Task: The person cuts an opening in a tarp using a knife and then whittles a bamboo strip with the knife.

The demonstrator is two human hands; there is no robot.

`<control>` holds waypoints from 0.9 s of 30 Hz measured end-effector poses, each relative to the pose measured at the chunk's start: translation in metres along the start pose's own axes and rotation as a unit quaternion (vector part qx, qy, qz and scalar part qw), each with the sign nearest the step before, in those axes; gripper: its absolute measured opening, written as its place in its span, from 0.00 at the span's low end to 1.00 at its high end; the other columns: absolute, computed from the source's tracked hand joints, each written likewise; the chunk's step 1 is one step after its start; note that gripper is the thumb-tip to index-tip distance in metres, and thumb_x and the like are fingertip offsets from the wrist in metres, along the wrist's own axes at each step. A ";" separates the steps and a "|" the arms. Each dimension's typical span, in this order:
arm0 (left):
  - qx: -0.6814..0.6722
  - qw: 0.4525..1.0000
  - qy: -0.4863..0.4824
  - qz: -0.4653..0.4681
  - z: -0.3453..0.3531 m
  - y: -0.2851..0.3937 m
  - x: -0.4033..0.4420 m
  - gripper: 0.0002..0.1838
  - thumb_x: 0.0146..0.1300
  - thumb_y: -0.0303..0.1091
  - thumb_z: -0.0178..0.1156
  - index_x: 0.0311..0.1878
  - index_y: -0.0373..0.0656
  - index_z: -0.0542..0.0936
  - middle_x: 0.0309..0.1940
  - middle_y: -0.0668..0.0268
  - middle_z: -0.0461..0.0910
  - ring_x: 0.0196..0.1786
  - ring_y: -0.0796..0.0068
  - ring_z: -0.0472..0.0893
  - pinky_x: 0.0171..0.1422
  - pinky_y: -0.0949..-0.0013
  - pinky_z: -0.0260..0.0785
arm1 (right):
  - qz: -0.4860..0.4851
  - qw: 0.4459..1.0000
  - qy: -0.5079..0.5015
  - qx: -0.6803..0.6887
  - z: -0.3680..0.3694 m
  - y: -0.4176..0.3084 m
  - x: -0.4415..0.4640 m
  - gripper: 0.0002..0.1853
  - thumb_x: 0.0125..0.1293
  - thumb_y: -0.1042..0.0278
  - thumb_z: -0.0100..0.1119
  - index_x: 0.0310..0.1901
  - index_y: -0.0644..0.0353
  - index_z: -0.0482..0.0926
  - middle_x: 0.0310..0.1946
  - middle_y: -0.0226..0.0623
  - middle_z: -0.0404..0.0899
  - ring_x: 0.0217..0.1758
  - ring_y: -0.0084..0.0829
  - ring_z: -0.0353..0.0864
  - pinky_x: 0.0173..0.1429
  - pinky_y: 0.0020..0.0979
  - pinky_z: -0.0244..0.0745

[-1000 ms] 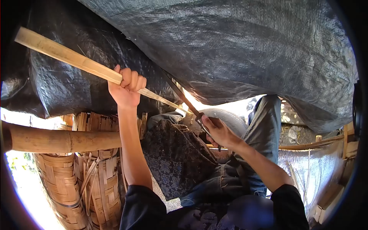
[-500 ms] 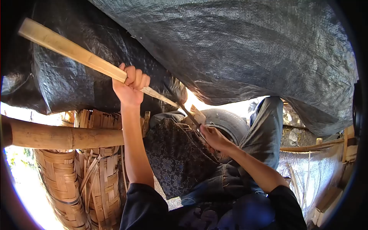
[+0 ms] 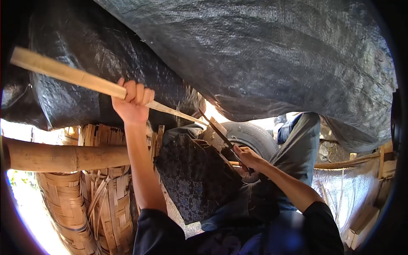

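Observation:
My left hand (image 3: 134,102) is wrapped round a long pale bamboo strip (image 3: 68,75), raised up on the left. Its wide end points to the upper left, and its thin end runs down right towards the knife blade. In my right hand (image 3: 248,158) is a long dark knife (image 3: 219,132), blade pointing up and left. The blade's upper part lies close to the strip's far end; whether they touch I cannot tell. A dark patterned cloth (image 3: 187,178) covers my lap below both hands. Behind the knife is a black tyre (image 3: 255,136).
Black tarpaulin (image 3: 263,55) hangs low overhead and in front. A thick bamboo pole (image 3: 63,155) runs across the left, above woven bamboo baskets (image 3: 63,199). At the right stand a translucent sheet (image 3: 344,191) and a wooden block (image 3: 363,227).
My left hand and the bamboo strip have shifted left and slightly down. My right hand with the knife has moved a little right and down.

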State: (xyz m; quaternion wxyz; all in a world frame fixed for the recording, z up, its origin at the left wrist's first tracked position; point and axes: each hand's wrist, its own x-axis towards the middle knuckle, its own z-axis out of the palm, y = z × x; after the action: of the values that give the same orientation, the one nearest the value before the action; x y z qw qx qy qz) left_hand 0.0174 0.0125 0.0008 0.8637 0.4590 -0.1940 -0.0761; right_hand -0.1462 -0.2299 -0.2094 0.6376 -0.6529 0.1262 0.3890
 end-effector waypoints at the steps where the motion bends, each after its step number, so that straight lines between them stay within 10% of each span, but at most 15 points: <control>1: 0.000 1.000 0.006 0.005 -0.001 0.000 0.001 0.25 0.67 0.46 0.34 0.11 0.52 0.49 0.07 0.73 0.44 0.14 0.78 0.40 0.23 0.71 0.38 | 0.010 0.999 0.018 -0.036 -0.004 0.003 -0.001 0.28 0.70 0.41 0.31 0.25 0.59 0.65 0.10 0.29 0.66 0.12 0.22 0.69 0.20 0.28 0.65; 6: 0.017 1.000 -0.012 0.008 -0.005 0.000 -0.001 0.25 0.67 0.45 0.33 0.12 0.52 0.49 0.07 0.73 0.45 0.14 0.79 0.40 0.22 0.70 0.38 | -0.091 0.995 0.018 -0.019 -0.008 -0.014 -0.018 0.28 0.69 0.40 0.32 0.24 0.58 0.65 0.11 0.29 0.66 0.11 0.21 0.67 0.20 0.28 0.66; 14: 0.005 0.999 -0.044 -0.005 -0.010 0.002 0.000 0.25 0.67 0.45 0.34 0.12 0.52 0.49 0.07 0.73 0.44 0.14 0.79 0.40 0.23 0.70 0.38 | 0.000 1.000 -0.008 -0.011 -0.002 0.011 0.009 0.30 0.70 0.42 0.29 0.27 0.63 0.68 0.11 0.32 0.67 0.11 0.24 0.68 0.20 0.32 0.66; 20: 0.011 0.999 -0.039 0.013 -0.012 0.003 -0.006 0.25 0.68 0.43 0.32 0.12 0.52 0.50 0.08 0.73 0.45 0.14 0.79 0.42 0.23 0.70 0.39 | -0.073 0.981 0.092 -0.156 -0.002 0.010 -0.016 0.31 0.69 0.42 0.35 0.49 0.68 0.71 0.13 0.37 0.70 0.13 0.26 0.70 0.24 0.34 0.68; 24: 0.020 0.995 0.077 0.060 -0.005 0.003 -0.004 0.25 0.68 0.44 0.33 0.12 0.51 0.52 0.08 0.73 0.46 0.14 0.79 0.44 0.23 0.72 0.41 | 0.057 0.984 0.041 -0.162 0.012 -0.064 -0.086 0.28 0.68 0.45 0.40 0.52 0.66 0.69 0.15 0.39 0.70 0.14 0.28 0.73 0.23 0.35 0.69; 26: 0.040 0.990 0.088 0.101 -0.011 0.002 -0.006 0.25 0.68 0.47 0.35 0.14 0.50 0.54 0.10 0.73 0.49 0.15 0.79 0.47 0.23 0.74 0.43 | -0.261 0.930 0.064 -0.252 0.013 -0.004 -0.086 0.25 0.68 0.48 0.43 0.49 0.65 0.71 0.13 0.38 0.69 0.12 0.28 0.71 0.20 0.34 0.67; 27: 0.065 0.976 0.162 0.132 -0.005 -0.001 -0.007 0.25 0.68 0.53 0.35 0.16 0.50 0.54 0.13 0.73 0.50 0.17 0.80 0.48 0.24 0.75 0.44 | 0.001 0.996 0.055 -0.067 0.023 -0.034 -0.103 0.21 0.69 0.50 0.44 0.43 0.64 0.70 0.12 0.35 0.66 0.09 0.26 0.67 0.17 0.32 0.64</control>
State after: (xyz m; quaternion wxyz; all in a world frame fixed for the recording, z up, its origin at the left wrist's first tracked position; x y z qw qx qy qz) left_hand 0.0132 0.0174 -0.0045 0.8541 0.4912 -0.1152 0.1264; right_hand -0.2003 -0.2376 -0.1132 0.5839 -0.7149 0.1351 0.3602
